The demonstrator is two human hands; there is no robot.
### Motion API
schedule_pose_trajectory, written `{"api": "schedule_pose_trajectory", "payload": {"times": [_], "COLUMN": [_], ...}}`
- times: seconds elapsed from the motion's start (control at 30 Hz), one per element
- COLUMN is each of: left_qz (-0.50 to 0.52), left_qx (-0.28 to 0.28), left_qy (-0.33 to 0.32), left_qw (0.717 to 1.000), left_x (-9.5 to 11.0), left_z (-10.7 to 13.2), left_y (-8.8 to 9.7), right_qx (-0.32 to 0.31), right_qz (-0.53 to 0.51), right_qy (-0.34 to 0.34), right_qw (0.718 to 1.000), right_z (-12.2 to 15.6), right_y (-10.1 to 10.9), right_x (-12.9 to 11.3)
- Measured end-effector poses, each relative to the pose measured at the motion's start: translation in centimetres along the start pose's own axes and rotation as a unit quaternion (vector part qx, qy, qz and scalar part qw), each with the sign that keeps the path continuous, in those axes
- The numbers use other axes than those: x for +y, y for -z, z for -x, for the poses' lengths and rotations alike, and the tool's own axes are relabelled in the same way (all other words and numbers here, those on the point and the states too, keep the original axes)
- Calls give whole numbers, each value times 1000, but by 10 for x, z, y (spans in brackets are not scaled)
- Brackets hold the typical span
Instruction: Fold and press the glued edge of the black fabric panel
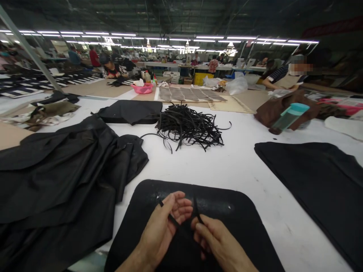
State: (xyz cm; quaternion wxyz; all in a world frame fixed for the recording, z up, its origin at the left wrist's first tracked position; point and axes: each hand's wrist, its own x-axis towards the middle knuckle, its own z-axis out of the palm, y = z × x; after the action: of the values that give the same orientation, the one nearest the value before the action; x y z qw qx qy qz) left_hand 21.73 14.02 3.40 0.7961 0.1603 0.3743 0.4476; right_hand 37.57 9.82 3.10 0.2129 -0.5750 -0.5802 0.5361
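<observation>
Black strip (173, 220) between your two hands, over a rounded black panel (244, 226); its middle blends into the panel's dark surface. Your left hand (162, 223) is cupped, its fingers loosely curled and unclosed, with the strip crossing the palm beneath the thumb. Your right hand (214, 236) pinches the strip between thumb and fingers, a short length projecting above. Beyond your hands, a tangled pile of strips (190, 126) lies on the white table (215, 164). Left of your hands is draped dark cloth (70, 170); to their right, flat black fabric (317, 181).
</observation>
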Motion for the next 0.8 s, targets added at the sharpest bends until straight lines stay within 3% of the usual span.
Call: {"api": "schedule_pose_trajectory", "payload": {"times": [0.1,0.2,0.33,0.43,0.63,0.73,0.8], "left_qz": [-44,-235,-526,-605,-664,-662,-654], "left_qx": [16,-1,-70,-104,-81,-14,4], "left_qy": [-22,-23,-105,-106,-40,-39,-28], "left_qw": [999,972,841,782,742,749,756], "left_x": [21,42,45,35,36,44,49], "left_z": [13,35,58,61,63,68,64], "left_y": [13,22,21,27,64,73,73], "right_qx": [75,20,-52,-98,-103,-70,-13], "right_qz": [196,296,311,313,239,189,168], "right_qy": [-8,-28,19,52,3,3,-15], "right_qw": [978,955,949,943,965,979,986], "right_z": [7,18,29,30,38,42,42], "right_y": [10,13,-2,-12,-1,15,28], "right_x": [6,7,10,8,-11,-4,10]}}
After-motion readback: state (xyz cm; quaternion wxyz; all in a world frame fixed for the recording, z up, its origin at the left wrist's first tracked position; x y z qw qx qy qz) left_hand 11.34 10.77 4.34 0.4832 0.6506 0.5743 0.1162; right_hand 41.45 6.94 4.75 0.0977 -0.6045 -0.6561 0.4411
